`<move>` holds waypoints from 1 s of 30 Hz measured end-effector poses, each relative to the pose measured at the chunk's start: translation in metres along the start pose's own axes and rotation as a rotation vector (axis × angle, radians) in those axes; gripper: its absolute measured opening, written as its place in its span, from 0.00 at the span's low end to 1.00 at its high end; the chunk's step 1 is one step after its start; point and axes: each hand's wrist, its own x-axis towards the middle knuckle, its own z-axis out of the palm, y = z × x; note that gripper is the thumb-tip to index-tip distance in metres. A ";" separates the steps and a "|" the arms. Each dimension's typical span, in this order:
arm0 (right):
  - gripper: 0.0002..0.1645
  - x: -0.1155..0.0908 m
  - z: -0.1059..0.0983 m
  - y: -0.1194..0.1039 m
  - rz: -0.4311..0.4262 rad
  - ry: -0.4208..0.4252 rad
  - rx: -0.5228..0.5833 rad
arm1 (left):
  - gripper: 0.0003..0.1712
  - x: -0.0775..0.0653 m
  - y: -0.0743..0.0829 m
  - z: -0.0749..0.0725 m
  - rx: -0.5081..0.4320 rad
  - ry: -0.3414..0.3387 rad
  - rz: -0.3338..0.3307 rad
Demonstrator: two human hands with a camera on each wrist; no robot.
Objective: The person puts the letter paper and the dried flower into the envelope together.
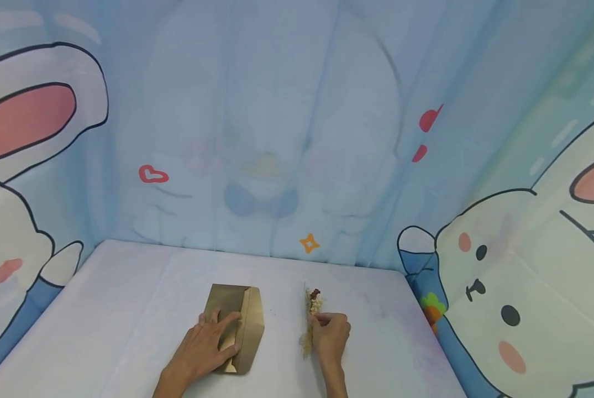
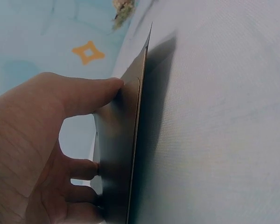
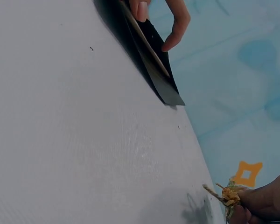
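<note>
Steadying seems under way: the gold envelope (image 1: 250, 331), bottom centre, is pressed by the left hand (image 1: 201, 347), fingers extended, while dried flowers (image 1: 315, 304) to its right are pinched by the right hand (image 1: 331, 333), with lifting apparently required.

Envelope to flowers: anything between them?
Head view: only white table and a few tiny dark specks between the envelope and the flowers.
</note>
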 end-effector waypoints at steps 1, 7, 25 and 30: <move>0.05 0.000 0.001 -0.002 0.003 -0.007 0.005 | 0.36 0.000 0.000 0.000 -0.002 0.000 0.002; 0.04 -0.003 0.005 -0.012 0.010 -0.037 0.010 | 0.36 0.002 -0.001 -0.001 -0.012 0.001 0.021; 0.04 -0.021 0.033 -0.038 -0.055 -0.131 0.063 | 0.37 0.005 -0.008 0.002 0.002 0.020 0.027; 0.05 -0.029 0.042 -0.044 -0.072 -0.178 0.084 | 0.37 0.006 -0.009 0.002 -0.008 0.008 0.032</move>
